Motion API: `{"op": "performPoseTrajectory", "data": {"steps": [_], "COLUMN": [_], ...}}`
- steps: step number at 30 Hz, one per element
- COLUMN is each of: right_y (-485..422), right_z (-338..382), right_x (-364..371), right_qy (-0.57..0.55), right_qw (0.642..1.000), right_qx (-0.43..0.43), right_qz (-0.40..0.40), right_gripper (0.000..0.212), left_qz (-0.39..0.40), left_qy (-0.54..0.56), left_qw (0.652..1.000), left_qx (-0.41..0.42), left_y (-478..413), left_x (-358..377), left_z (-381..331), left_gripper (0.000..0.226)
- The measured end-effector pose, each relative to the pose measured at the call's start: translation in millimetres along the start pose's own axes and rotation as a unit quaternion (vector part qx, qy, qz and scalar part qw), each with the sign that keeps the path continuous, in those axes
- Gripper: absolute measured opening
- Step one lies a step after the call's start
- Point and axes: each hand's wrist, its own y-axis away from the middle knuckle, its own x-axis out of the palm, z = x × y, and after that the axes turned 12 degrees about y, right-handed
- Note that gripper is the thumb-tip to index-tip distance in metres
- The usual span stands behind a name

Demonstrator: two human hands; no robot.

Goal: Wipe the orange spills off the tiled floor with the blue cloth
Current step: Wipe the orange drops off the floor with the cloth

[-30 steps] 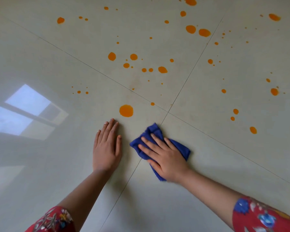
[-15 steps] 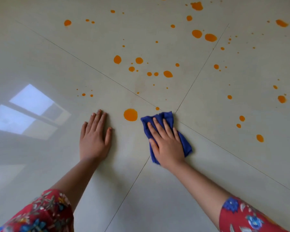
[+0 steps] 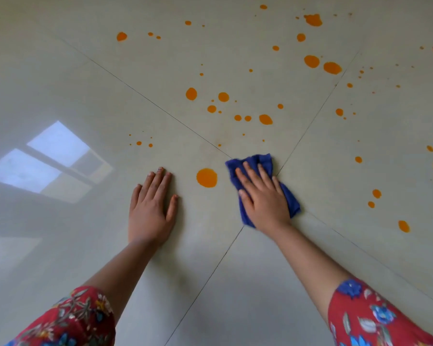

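A folded blue cloth (image 3: 254,162) lies on the glossy pale tiled floor (image 3: 235,283), right where four tiles meet. My right hand (image 3: 263,198) presses flat on the cloth, fingers pointing away from me. A large round orange spill (image 3: 206,177) sits just left of the cloth, apart from it. My left hand (image 3: 151,208) rests flat on the floor to the left of that spill, fingers together, holding nothing. Several more orange spots (image 3: 265,119) are scattered farther off across the far tiles.
Bigger orange blobs (image 3: 311,61) lie at the far right, and more drops (image 3: 376,194) dot the right tile. A window's reflection (image 3: 48,161) shines on the floor at the left. Dark grout lines (image 3: 205,283) cross under the cloth.
My right hand has pushed the blue cloth forward and turned it, up to the tile corner beside the big spill. My left hand stays flat on the floor.
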Motion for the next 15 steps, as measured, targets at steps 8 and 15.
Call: {"op": "performPoseTrajectory", "data": {"steps": [8, 15], "right_y": [18, -38], "right_z": [24, -10], "right_x": [2, 3], "right_qy": [-0.003, -0.034], "right_qw": [0.985, 0.986], "right_qx": [0.169, 0.160], "right_qz": [-0.010, 0.020], "right_gripper": [0.056, 0.058], "left_qz": [-0.013, -0.046], "left_qy": [0.001, -0.047], "left_qw": [1.000, 0.998], "left_qx": [-0.001, -0.018], "left_y": [-1, -29], "left_x": [-2, -10], "left_z": [-1, -2], "left_gripper": [0.059, 0.051]}}
